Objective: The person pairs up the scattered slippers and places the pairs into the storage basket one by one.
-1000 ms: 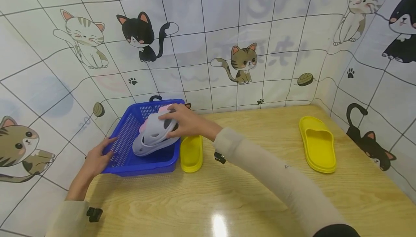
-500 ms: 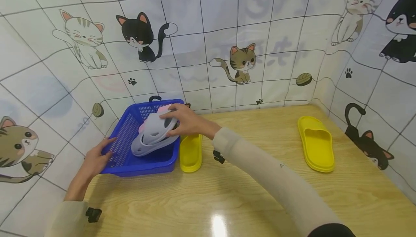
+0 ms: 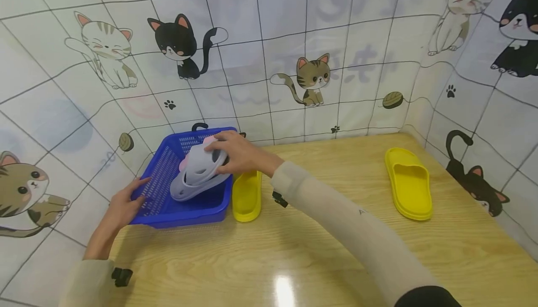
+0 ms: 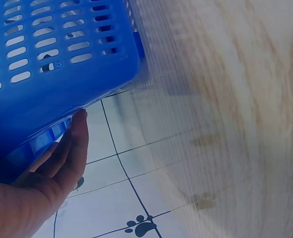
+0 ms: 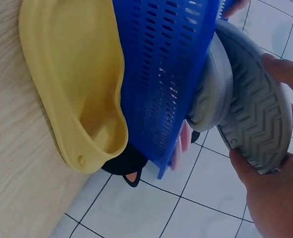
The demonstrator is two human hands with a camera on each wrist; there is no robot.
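Note:
My right hand (image 3: 240, 152) pinches a light grey-lavender clog (image 3: 199, 161) at its edge, thumb below and fingers above. In the right wrist view this clog (image 5: 258, 109) shows its zigzag-ribbed sole, and a second grey clog (image 5: 217, 84) sits right against it. Both overlap inside the blue perforated basket (image 3: 189, 222), with pink footwear (image 3: 208, 139) partly hidden behind them. At the basket's left side, my left hand (image 3: 127, 203) grips the rim. The left wrist view shows the fingers (image 4: 77, 144) along the outside of that rim.
A yellow slipper (image 3: 246, 199) lies close along the basket's right side. Another yellow slipper (image 3: 411, 192) rests far to the right on the wooden table (image 3: 328, 251). Cat-printed wall covering (image 3: 252, 64) rises behind the table and on both sides.
The head view has shifted slightly. Both hands stay at nearly the same places, the right on the clog and the left on the basket rim.

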